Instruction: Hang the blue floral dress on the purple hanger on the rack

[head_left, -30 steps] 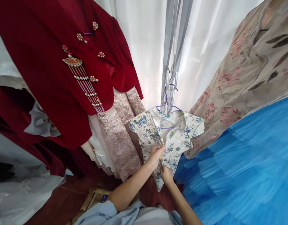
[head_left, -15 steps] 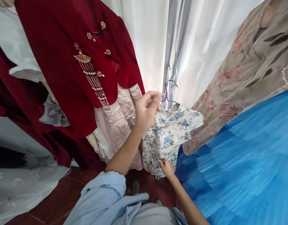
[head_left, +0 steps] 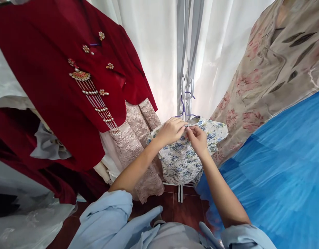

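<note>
A white short-sleeved blouse with blue flowers (head_left: 181, 162) hangs on a purple hanger (head_left: 183, 107), hooked on a pale metal stand (head_left: 187, 69). At its neckline my two hands meet, fingertips nearly touching. My left hand (head_left: 171, 131) is closed in a pinch on the blouse's upper front edge, just under the hanger. Coming from the right, my right hand (head_left: 198, 138) pinches the same front edge. Something small and shiny shows between the fingertips, too small to name.
On the left hangs a dark red jacket (head_left: 53, 69) with beaded brooches, above a pink textured skirt (head_left: 138, 148). A beige floral dress (head_left: 247, 83) and a blue tulle skirt (head_left: 273, 166) are at right. White curtains (head_left: 149, 45) hang behind; the floor (head_left: 172, 207) is red tile.
My right hand has risen from the blouse's lower front to its neckline. My left hand has come down onto the neckline beside it. The view has shifted slightly.
</note>
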Demonstrator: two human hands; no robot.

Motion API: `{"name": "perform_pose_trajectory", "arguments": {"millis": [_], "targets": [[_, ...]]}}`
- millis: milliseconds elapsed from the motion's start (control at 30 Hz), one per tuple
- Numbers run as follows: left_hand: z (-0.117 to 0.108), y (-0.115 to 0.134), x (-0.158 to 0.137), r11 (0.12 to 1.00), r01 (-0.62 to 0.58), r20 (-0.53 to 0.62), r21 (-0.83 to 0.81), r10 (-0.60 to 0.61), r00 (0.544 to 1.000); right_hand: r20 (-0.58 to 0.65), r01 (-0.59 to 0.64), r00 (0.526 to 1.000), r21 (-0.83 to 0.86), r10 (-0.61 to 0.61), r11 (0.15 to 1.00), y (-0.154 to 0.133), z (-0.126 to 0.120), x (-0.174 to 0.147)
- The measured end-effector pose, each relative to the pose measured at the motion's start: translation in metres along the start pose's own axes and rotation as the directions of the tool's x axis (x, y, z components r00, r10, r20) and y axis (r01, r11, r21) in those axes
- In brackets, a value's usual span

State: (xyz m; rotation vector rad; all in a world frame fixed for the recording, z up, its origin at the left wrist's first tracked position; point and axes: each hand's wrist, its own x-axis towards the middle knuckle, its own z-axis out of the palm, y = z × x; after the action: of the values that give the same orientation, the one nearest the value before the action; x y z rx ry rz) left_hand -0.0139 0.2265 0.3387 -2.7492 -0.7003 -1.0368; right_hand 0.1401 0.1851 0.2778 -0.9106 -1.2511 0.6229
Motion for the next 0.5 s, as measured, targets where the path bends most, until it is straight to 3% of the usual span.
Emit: {"name": "perform_pose_trajectory", "arguments": {"millis": [167, 267, 400, 500], "targets": [[0.004, 0.004, 0.009, 0.992, -0.007, 0.010, -0.126, 0.008, 1.000, -0.030, 0.012, 0.999, 0.010, -0.012, 1.000, -0.008, 0.009, -0.004], [0.004, 0.008, 0.017, 0.976, 0.006, -0.050, -0.219, -0.018, 0.999, -0.041, -0.040, 0.998, 0.028, 0.041, 0.999, 0.000, 0.006, -0.004], [-0.006, 0.008, 0.029, 0.948, 0.102, -0.199, -0.301, -0.168, 0.965, -0.084, -0.224, 0.972, -0.048, 0.220, 0.973, 0.040, 0.004, -0.030], [-0.010, 0.004, 0.031, 0.957, 0.072, -0.202, -0.282, -0.132, 0.970, -0.177, -0.402, 0.908, -0.114, 0.379, 0.909, 0.086, 0.010, -0.081]]}}
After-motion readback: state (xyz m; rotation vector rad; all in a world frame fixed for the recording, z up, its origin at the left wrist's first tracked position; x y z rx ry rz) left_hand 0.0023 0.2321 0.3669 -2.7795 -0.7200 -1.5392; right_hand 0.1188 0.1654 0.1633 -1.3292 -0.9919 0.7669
